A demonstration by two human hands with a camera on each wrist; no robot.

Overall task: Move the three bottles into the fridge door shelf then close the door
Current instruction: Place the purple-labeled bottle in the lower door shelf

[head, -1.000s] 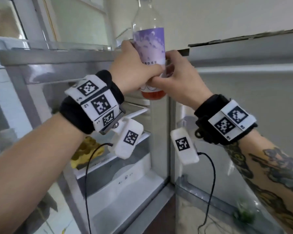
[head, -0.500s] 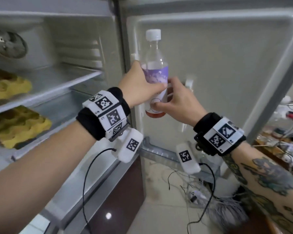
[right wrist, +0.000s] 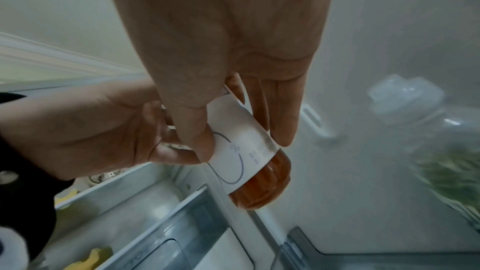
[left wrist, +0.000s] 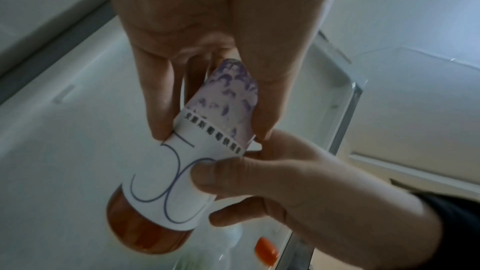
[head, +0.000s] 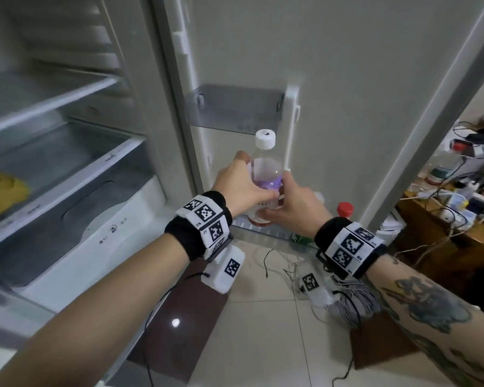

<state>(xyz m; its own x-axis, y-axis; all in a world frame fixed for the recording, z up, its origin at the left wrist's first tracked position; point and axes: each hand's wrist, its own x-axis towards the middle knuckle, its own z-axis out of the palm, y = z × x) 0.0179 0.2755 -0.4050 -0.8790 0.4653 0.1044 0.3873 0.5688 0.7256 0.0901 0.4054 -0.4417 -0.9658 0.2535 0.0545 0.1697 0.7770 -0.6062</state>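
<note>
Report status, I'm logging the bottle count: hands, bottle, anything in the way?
Left hand and right hand both grip the purple-label bottle, above the lower door shelf. Red-capped bottle already there, to its right. Door open.

A fridge stands open, its compartment on the left and its door [head: 347, 79] swung out to the right. Inside the compartment, a wire shelf [head: 51, 99] sits above a drawer [head: 67, 169]. On the inner face of the door, an upper door shelf [head: 235, 107] is mounted, and directly below it a bottle [head: 264, 169] is held upright in front of the door. The left hand [head: 243, 188] grips the bottle from the left and the right hand [head: 294, 202] from the right. Below and to the right of the hands, the lower door shelf [head: 263, 231] holds another capped bottle [head: 345, 210]. Further right, beyond the door's edge, a cluttered table [head: 444, 219] stands, and cables [head: 349, 305] lie on the floor beneath the right wrist.
</note>
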